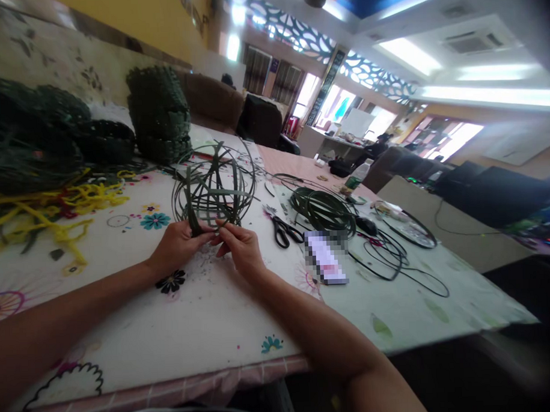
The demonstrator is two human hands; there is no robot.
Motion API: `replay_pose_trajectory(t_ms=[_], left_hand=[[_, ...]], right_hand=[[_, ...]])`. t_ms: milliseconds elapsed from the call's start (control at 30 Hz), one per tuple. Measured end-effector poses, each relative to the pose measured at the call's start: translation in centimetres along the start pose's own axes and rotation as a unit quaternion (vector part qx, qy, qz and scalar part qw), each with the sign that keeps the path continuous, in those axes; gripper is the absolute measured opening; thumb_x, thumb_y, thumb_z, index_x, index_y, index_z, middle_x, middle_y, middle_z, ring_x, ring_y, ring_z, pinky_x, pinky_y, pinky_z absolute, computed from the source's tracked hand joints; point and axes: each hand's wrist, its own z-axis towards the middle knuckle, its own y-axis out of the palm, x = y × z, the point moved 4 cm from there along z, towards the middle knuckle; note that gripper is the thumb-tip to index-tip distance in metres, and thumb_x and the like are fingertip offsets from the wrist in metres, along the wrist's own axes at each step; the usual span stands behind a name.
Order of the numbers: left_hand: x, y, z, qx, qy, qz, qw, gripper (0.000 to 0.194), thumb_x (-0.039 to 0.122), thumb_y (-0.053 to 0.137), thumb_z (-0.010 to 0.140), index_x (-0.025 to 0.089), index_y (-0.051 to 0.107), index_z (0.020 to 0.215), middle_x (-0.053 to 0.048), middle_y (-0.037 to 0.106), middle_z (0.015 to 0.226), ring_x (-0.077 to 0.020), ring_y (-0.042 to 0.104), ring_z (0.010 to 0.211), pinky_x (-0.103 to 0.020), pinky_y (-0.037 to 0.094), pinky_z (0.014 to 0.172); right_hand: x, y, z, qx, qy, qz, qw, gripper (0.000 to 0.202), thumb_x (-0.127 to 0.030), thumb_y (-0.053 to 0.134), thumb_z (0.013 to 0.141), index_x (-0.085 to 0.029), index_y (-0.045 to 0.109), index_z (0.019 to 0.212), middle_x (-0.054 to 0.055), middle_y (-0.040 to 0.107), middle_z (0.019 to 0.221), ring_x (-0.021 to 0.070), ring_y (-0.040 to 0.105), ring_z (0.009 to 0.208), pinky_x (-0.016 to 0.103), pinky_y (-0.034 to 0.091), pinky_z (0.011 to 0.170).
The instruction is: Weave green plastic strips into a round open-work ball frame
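Note:
An open, half-woven basket of dark green strips (216,187) rests on the flowered tablecloth in front of me. My left hand (179,245) is closed at its near rim, thumb and fingers pinching a strip. Right beside it, my right hand (241,248) pinches the same near edge, its fingertips almost touching the left ones. Exactly how the strips cross between the fingertips is too small to tell. Black-handled scissors (282,233) lie just right of my right hand. A coil of green strip (322,209) sits beyond the scissors.
Finished dark green woven baskets (158,114) stand at the back left, near yellow cords (67,207). A blurred-out phone-like object (325,258) lies right of the scissors. Farther right are loose strip loops (394,256) and a plastic bottle (359,176).

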Motion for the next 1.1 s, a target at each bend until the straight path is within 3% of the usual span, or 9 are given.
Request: replay_pose_trajectory(t_ms=[133,267,367,467,533,633,767,967,1100], left_hand=[[-0.6,-0.2,-0.1,0.056,0.012,0.035,0.998,0.025,0.044,0.067,0.08,0.021,0.074,0.085,-0.005,0.075,0.087,-0.0227,0.069,0.083,-0.036,0.055,0.082],[-1.5,-0.1,0.0,0.077,-0.053,-0.002,0.996,0.029,0.046,0.068,0.078,0.018,0.072,0.086,-0.005,0.074,0.084,-0.0222,0.068,0.081,-0.033,0.054,0.076],[-1.9,-0.3,0.1,0.068,-0.106,-0.032,0.992,0.029,0.045,0.068,0.077,0.017,0.071,0.082,-0.005,0.073,0.078,-0.0205,0.066,0.075,-0.031,0.052,0.071],[-1.8,-0.7,0.4,0.054,-0.105,-0.027,0.993,0.027,0.044,0.067,0.077,0.017,0.069,0.076,-0.002,0.07,0.071,-0.0183,0.064,0.069,-0.029,0.05,0.069],[-1.7,-0.9,0.6,0.057,-0.1,-0.017,0.993,0.027,0.044,0.066,0.078,0.018,0.067,0.073,-0.001,0.067,0.068,-0.0175,0.062,0.067,-0.029,0.049,0.069],[-1.5,-1.0,0.6,0.064,-0.112,-0.013,0.992,0.027,0.044,0.064,0.077,0.018,0.064,0.07,-0.001,0.065,0.066,-0.0176,0.06,0.067,-0.029,0.048,0.069],[-1.0,-0.9,0.5,0.068,-0.126,-0.02,0.989,0.028,0.046,0.064,0.075,0.018,0.062,0.067,-0.001,0.063,0.065,-0.0181,0.058,0.068,-0.03,0.047,0.07],[-0.8,-0.3,0.2,0.057,-0.127,-0.043,0.989,0.03,0.046,0.065,0.073,0.016,0.067,0.075,-0.002,0.066,0.069,-0.0183,0.06,0.069,-0.03,0.046,0.07],[-0.7,-0.1,0.1,0.044,-0.132,-0.051,0.989,0.028,0.044,0.068,0.072,0.016,0.068,0.076,-0.002,0.067,0.069,-0.0164,0.059,0.067,-0.027,0.045,0.065]], right_hand=[[-0.6,-0.6,0.0,0.005,-0.054,-0.165,0.985,0.029,-0.035,0.061,0.087,-0.023,0.075,0.109,-0.003,0.068,0.067,0.0084,0.057,0.052,0.018,0.047,0.05],[-1.7,-0.7,-0.3,0.023,-0.136,-0.3,0.944,0.016,-0.027,0.067,0.085,-0.03,0.078,0.094,-0.003,0.069,0.068,0.0126,0.064,0.066,0.021,0.048,0.07],[-1.6,-0.4,-0.4,0.0,-0.151,-0.309,0.939,0.017,-0.026,0.064,0.086,-0.029,0.078,0.095,-0.002,0.071,0.07,0.0127,0.063,0.063,0.023,0.049,0.07],[-1.2,-0.4,-0.5,-0.033,-0.133,-0.234,0.963,0.023,-0.029,0.06,0.088,-0.027,0.076,0.104,-0.001,0.071,0.078,0.0099,0.059,0.054,0.022,0.05,0.059],[-1.1,-0.6,-0.6,-0.026,-0.124,-0.184,0.975,0.023,-0.032,0.059,0.088,-0.024,0.076,0.103,0.0,0.07,0.079,0.009,0.057,0.051,0.021,0.049,0.053],[-1.1,-1.0,-0.6,0.004,-0.128,-0.201,0.971,0.019,-0.033,0.06,0.088,-0.021,0.075,0.089,0.0,0.069,0.078,0.009,0.06,0.051,0.02,0.047,0.051],[-1.5,-1.2,-0.3,0.061,-0.169,-0.304,0.936,0.013,-0.029,0.061,0.088,-0.02,0.069,0.083,0.0,0.07,0.079,0.0105,0.062,0.058,0.02,0.046,0.056],[-2.5,-0.8,-0.7,0.107,-0.239,-0.482,0.836,0.017,-0.032,0.066,0.086,-0.021,0.063,0.099,0.0,0.071,0.079,0.0138,0.062,0.068,0.023,0.041,0.064],[-2.8,-0.9,-0.6,0.124,-0.254,-0.491,0.824,0.02,-0.03,0.063,0.085,-0.021,0.06,0.103,0.001,0.07,0.085,0.0138,0.06,0.071,0.024,0.038,0.062]])
